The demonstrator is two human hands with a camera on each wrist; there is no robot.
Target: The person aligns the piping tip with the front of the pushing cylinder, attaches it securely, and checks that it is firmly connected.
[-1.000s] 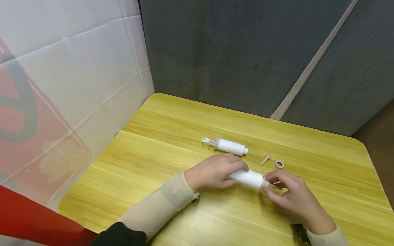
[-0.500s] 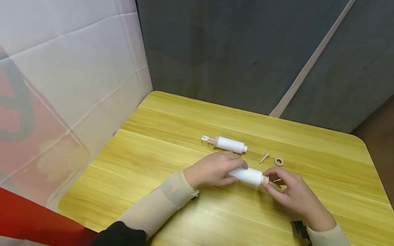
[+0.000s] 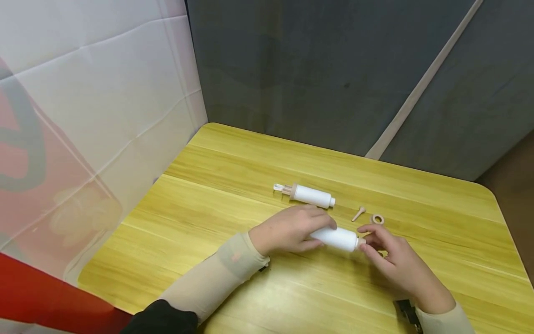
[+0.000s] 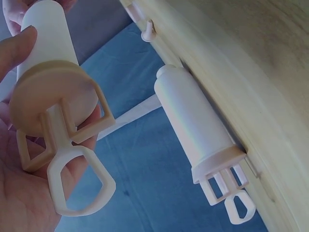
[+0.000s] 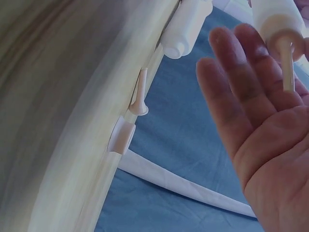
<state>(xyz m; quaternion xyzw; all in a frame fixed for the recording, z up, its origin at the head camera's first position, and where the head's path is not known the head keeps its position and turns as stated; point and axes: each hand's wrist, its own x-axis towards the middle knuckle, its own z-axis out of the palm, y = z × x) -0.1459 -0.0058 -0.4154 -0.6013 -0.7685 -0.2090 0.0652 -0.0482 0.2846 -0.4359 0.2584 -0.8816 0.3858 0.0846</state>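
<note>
My left hand (image 3: 294,232) grips the white barrel of a large plastic syringe (image 3: 340,239), held above the table. In the left wrist view its beige flange with side loops and white ring-ended plunger (image 4: 79,183) point toward the camera. At the barrel's other end sits a beige collar with a thin nozzle (image 5: 287,65). My right hand (image 3: 396,260) is at that collar: the thumb touches it, the index finger is raised off it, and the other fingers lie fairly straight. A second, similar syringe (image 3: 313,196) lies on the table beyond the left hand.
A loose beige nozzle (image 3: 359,214) and a beige ring (image 3: 377,219) lie on the wood-grain table (image 3: 233,167), beyond the right hand. A grey curtain (image 3: 292,69) hangs behind the table, and a white printed fabric wall (image 3: 125,83) stands at the left.
The right index finger has lifted off the collar and its fingers have loosened. The nozzle now looks mostly hidden by the right hand in the head view. The left hand keeps its grip.
</note>
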